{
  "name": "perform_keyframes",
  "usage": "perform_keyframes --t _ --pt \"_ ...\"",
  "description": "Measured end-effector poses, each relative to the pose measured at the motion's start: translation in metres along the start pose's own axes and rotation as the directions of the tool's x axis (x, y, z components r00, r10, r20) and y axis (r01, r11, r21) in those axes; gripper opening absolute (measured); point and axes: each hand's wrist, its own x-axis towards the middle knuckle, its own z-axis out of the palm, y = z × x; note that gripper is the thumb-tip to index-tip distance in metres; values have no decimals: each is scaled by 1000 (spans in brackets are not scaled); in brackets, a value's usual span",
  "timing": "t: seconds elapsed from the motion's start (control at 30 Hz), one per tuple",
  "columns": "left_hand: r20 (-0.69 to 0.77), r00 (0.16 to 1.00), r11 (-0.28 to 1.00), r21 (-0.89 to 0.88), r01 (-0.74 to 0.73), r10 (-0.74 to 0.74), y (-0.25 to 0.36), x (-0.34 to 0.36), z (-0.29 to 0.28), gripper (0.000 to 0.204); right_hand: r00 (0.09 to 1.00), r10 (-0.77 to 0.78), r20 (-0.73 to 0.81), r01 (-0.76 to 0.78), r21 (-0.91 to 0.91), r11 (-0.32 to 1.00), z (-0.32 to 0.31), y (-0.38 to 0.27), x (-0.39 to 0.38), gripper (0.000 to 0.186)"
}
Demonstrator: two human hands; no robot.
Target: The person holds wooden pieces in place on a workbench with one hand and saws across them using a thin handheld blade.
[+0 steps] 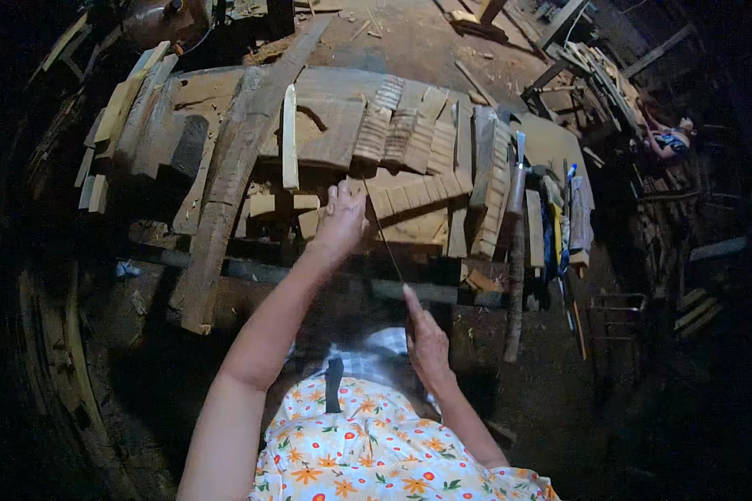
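Observation:
My right hand (429, 341) is closed around the near end of a long, thin, dark tool (384, 234), its forefinger stretched along it. The tool slants forward and left, and its far end reaches the wood beside my left hand; seen nearly edge-on, its kind is unclear. My left hand (342, 219) is closed, its bent fingers over a pale wooden block (357, 185) that they mostly hide. Just right of it runs a slanting row of small cut wooden blocks (418, 195). Behind stand several more rows of blocks (399, 129).
A long rough plank (234, 175) crosses the low bench on the left, near an upright pale stick (289, 138). A long-handled chisel (518, 192) and other tools lie at right. Stacked boards (134, 108) stand far left. Another person (670, 140) is far right.

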Motion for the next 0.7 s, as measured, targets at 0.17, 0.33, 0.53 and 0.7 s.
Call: perform_keyframes --t 0.17,0.33,0.53,0.7 --pt "34 999 998 -63 14 -12 5 0 3 42 1000 3 -27 -2 27 1000 4 1 1 80" --pt "39 999 999 -53 -5 7 1 3 -8 42 996 -37 -83 40 40 998 3 -10 22 82" --pt "38 999 1000 -18 -15 15 2 1 -3 41 1000 -16 -14 16 16 1000 9 15 -3 85" --pt "69 998 1000 -9 -11 11 8 2 -7 41 999 7 -44 -7 -13 1000 15 2 24 86"
